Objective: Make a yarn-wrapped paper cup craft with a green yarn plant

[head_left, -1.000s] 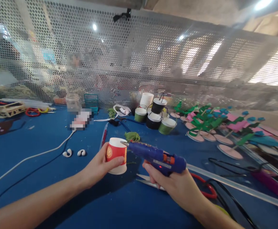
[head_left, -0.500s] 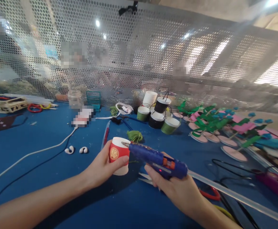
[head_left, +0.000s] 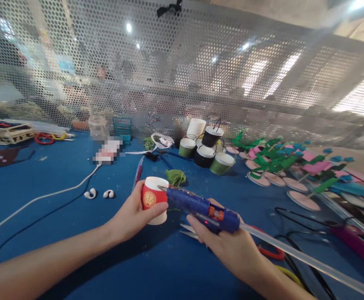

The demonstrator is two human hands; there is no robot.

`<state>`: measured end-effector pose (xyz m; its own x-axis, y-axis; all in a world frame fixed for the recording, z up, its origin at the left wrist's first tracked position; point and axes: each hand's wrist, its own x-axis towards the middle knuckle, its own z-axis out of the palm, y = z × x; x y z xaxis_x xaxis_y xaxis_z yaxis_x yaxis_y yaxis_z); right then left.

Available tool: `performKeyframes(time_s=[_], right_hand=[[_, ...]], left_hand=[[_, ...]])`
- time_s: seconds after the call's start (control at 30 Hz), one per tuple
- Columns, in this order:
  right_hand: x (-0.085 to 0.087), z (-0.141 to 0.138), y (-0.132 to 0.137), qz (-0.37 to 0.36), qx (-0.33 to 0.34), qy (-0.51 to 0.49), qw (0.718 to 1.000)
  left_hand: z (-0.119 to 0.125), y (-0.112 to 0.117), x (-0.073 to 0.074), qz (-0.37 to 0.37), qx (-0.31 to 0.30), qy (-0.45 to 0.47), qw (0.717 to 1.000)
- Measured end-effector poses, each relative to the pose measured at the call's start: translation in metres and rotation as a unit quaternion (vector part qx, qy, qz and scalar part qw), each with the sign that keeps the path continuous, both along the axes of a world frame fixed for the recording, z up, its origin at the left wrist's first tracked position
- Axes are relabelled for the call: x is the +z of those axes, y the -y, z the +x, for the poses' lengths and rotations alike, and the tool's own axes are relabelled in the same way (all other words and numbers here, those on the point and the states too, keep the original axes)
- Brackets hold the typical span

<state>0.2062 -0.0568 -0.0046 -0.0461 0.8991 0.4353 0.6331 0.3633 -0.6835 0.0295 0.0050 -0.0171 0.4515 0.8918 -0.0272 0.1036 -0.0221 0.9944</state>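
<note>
My left hand [head_left: 138,213] is wrapped around a red and white paper cup [head_left: 155,200] with a gold emblem, held above the blue table. A blue hot glue gun [head_left: 197,204] is gripped in my right hand [head_left: 228,246]. Its metal nozzle reaches the white upper band of the cup near the rim; whether it touches cannot be told. A long clear glue stick [head_left: 294,250] sticks out of the gun's back. Beneath the right hand lie scissors [head_left: 188,230] with red handles, partly hidden. Just behind the cup sits a bundle of green cord [head_left: 175,177].
Small green and black paper buckets [head_left: 204,156] stand at the back beside stacked white cups [head_left: 196,127]. Paper flowers on round pink bases [head_left: 303,200] crowd the right. A purple power strip [head_left: 357,241] lies at far right. White earbuds [head_left: 108,193] and a phone [head_left: 108,150] with cable lie left.
The cup and glue gun sit very slightly higher and further left in view, their relation nearly unchanged. Both hands keep their holds.
</note>
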Motion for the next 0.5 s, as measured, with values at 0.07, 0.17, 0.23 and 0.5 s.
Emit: performKeyframes(time_s=[0.07,0.17,0.23,0.5], right_hand=[[0.0012,0.0002,-0.0002,0.003,0.002,0.001,1.0],[0.0026,0.0003,-0.0007,0.007,-0.002,0.007,1.0],[0.0034,0.0004,-0.0007,0.011,-0.008,0.013,1.0],[0.0037,0.0015,0.0009,0.013,-0.013,0.023,1.0]], left_hand=[[0.0,-0.0001,0.0003,0.0,0.002,-0.003,1.0],[0.0002,-0.0007,0.0006,-0.001,0.005,-0.005,1.0],[0.0004,-0.001,0.0004,-0.004,0.005,-0.002,1.0],[-0.001,-0.0013,-0.0036,-0.016,0.0,0.017,1.0]])
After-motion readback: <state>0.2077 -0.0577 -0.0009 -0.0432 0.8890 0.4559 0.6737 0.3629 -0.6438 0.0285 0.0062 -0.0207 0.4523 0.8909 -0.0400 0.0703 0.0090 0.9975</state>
